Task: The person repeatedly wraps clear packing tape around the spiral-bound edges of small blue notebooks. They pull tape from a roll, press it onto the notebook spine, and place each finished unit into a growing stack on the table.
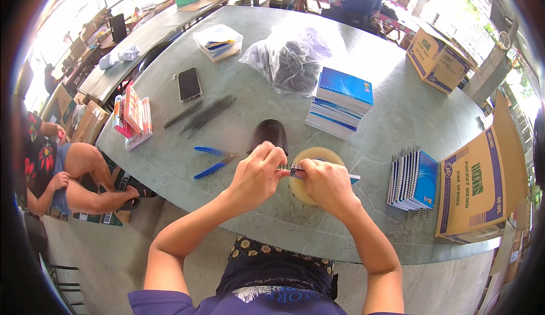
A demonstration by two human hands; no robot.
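My left hand [256,174] is closed, fingertips pinched on a dark wire coil [284,167] at the end of a small notebook. The notebook [355,178] is seen nearly edge-on, gripped by my right hand [329,185], which covers most of it. Beneath my right hand lies a round, pale yellow object [301,193], perhaps a tape roll. A dark rounded object [268,135] sits just beyond my left hand. To the left rest pliers with blue handles [209,170]. Loose wire coils [209,116] lie farther back beside a phone [189,84].
Blue notebooks are stacked [340,102] beyond my right hand; coil-bound ones [413,180] stand at right by an open carton [477,184]. Farther back are a plastic bag [289,59], a white tub [218,41] and another carton [437,59]. A person [85,173] sits at left.
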